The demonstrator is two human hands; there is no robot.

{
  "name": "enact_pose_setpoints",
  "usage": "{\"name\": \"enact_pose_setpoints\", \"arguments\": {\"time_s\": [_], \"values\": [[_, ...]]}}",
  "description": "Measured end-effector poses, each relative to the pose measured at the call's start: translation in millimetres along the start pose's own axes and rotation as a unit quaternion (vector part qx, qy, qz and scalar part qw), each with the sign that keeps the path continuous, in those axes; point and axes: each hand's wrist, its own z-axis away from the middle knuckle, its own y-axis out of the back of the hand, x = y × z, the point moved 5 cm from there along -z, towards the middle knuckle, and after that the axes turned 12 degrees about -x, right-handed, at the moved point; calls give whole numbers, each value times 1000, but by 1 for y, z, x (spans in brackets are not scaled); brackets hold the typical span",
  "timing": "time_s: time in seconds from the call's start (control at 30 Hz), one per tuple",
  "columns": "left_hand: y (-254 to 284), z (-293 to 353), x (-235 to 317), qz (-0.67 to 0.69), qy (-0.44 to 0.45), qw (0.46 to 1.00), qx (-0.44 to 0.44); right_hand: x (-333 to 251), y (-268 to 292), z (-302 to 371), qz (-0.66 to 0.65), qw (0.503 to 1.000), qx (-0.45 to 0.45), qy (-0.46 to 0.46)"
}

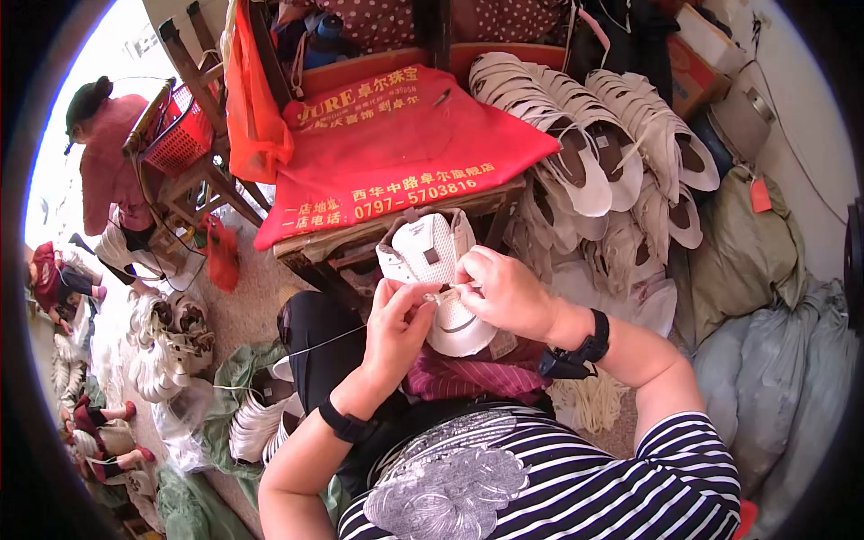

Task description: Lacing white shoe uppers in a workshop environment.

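A white sneaker rests on the maroon striped cloth over my lap, toe toward me. My left hand is closed in a pinch on a thin white shoelace at the left side of the lacing. That lace trails off to the left across my dark trouser leg. My right hand is closed too, its fingertips pinched at the lacing from the right, close to the left fingertips. What those tips grip is small, apparently lace. The sneaker's white mesh tongue stands up beyond both hands.
Ahead is a wooden table under a red cloth. Nested white shoes pile up on its right, beside stuffed sacks. Bundled shoes lie on the floor at left, where another person stands by a red basket.
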Motion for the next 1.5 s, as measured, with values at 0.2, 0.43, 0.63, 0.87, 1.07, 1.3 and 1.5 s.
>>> {"name": "enact_pose_setpoints", "arguments": {"time_s": [0.2,0.43,0.63,0.87,1.07,1.3,1.5], "values": [[0,-2,1,-10,3,1000,-9,-13,-2,-4,103,994,4,29],[-1,-2,-1,-12,19,1000,-8,6,2,-15,-112,989,-94,-7],[-2,-3,-1,18,43,999,-14,7,4,-2,-143,989,-23,-31],[-5,-3,-7,22,47,999,-5,6,0,-5,-105,993,-34,-47],[-1,-4,-3,19,44,999,-6,10,1,-15,-107,994,-33,-6],[4,-9,4,-86,1,996,-2,11,-4,-14,-141,987,-74,-9],[38,-7,23,-372,-62,926,-24,19,1,-5,-259,956,-108,-90]]}}
